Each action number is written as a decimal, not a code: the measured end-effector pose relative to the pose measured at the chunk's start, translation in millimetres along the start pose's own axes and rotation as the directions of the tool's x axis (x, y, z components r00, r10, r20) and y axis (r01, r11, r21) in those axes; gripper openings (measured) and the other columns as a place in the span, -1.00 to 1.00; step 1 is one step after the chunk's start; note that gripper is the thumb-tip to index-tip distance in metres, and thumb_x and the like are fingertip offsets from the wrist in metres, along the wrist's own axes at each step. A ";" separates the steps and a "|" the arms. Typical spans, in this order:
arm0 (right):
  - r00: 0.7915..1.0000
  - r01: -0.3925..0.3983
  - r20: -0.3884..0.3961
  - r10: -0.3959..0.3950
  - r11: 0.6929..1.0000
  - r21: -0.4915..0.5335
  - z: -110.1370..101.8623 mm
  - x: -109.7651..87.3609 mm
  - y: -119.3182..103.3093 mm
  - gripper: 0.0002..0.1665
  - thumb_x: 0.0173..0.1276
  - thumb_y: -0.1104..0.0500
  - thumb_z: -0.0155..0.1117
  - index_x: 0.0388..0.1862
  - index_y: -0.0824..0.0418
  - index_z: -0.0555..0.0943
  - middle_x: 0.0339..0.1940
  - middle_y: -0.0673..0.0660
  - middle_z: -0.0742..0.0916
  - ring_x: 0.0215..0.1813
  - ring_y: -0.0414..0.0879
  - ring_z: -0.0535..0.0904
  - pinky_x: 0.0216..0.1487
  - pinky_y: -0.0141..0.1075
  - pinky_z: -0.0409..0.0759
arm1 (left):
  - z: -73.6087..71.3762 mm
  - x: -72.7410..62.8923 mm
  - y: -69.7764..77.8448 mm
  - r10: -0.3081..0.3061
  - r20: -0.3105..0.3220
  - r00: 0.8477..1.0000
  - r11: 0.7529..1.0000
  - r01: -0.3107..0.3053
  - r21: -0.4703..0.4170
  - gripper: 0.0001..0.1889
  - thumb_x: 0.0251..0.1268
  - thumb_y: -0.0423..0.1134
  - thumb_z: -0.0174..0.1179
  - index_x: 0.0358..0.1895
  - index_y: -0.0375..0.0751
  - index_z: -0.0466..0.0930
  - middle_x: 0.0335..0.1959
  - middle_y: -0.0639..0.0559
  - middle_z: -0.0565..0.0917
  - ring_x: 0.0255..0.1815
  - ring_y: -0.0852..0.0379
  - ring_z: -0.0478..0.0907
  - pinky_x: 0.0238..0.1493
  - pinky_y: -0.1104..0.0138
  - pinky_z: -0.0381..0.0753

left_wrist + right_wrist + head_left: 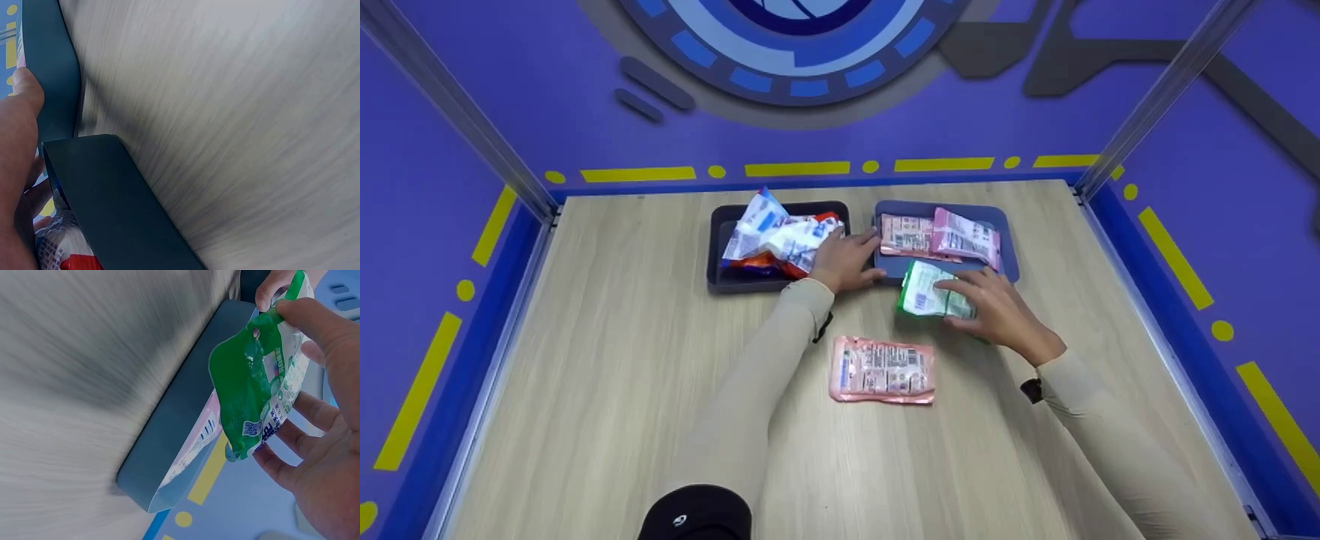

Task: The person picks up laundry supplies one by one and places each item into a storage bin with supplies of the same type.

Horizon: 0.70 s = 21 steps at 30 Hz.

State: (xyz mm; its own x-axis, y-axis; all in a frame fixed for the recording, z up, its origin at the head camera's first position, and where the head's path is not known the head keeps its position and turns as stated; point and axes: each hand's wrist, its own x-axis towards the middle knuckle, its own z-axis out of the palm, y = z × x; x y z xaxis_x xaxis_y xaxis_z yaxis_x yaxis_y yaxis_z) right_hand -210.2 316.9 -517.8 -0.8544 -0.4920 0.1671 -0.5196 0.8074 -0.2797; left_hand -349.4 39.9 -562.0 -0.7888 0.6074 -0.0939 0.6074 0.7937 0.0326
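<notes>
My right hand (997,309) pinches a green and white packet (934,291) between thumb and fingers, above the front edge of the grey-blue tray (1009,259). In the right wrist view the packet's green side (242,371) faces the camera, tilted. Two pink packets, one flat (911,234) and one slanted (966,238), lie in that tray. Spread across the gap between both trays is my left hand (846,261). Its thumb touches the grey-blue tray's rim in the left wrist view, and its other fingers are at the dark tray (718,255), partly hidden behind its wall.
Blue-white and red-orange packets (791,238) pile up in the dark tray, one poking above its rim. A pink packet (883,371) lies flat on the wooden table (607,360) before the trays. Purple panels (810,142) enclose the back and sides.
</notes>
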 end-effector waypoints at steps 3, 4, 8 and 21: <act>1.000 -0.016 0.011 0.016 1.000 -0.002 -2.6 1.7 0.6 -0.33 0.25 0.01 0.58 0.35 -0.03 0.61 0.33 0.24 0.63 0.31 0.23 0.49 0.34 0.28 0.38 | -0.3 1.1 0.0 -0.002 0.004 1.000 1.000 0.002 -0.012 -0.16 0.46 0.40 -0.02 0.63 0.00 0.19 0.64 0.05 0.20 0.54 0.01 0.32 0.63 -0.01 -0.02; 1.000 -0.019 0.015 0.019 1.000 -0.003 -3.5 2.3 0.9 -0.33 0.26 0.00 0.57 0.35 -0.04 0.61 0.34 0.23 0.63 0.32 0.22 0.49 0.34 0.27 0.39 | -0.4 1.3 0.0 -0.002 0.007 1.000 1.000 0.002 -0.015 -0.16 0.46 0.40 -0.01 0.63 0.00 0.19 0.64 0.05 0.19 0.54 0.01 0.32 0.63 -0.01 -0.02; 1.000 -0.009 0.018 0.009 1.000 -0.003 -6.1 5.2 2.2 -0.32 0.26 0.02 0.57 0.36 -0.04 0.60 0.36 0.24 0.61 0.33 0.22 0.47 0.33 0.25 0.39 | -1.0 1.8 0.0 -0.002 0.021 1.000 1.000 0.002 -0.018 -0.16 0.46 0.40 -0.02 0.64 0.00 0.16 0.65 0.05 0.16 0.56 0.02 0.28 0.64 -0.02 -0.05; 0.999 0.048 -0.021 -0.049 0.998 -0.030 -6.0 12.6 10.4 -0.32 0.25 0.01 0.58 0.36 0.02 0.60 0.35 0.25 0.61 0.27 0.23 0.50 0.23 0.22 0.43 | -1.1 -0.4 0.5 -0.003 0.023 1.000 1.000 0.004 -0.015 -0.16 0.47 0.39 -0.02 0.64 0.00 0.15 0.65 0.05 0.16 0.57 0.01 0.27 0.64 -0.02 -0.04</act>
State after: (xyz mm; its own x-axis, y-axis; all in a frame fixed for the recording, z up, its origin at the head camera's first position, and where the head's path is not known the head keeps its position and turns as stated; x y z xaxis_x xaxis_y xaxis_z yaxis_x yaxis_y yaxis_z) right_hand -226.4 321.1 -512.9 -0.8279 -0.5239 0.2003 -0.5599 0.7922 -0.2427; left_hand -349.0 40.1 -560.9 -0.7885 0.6039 -0.1165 0.6030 0.7964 0.0470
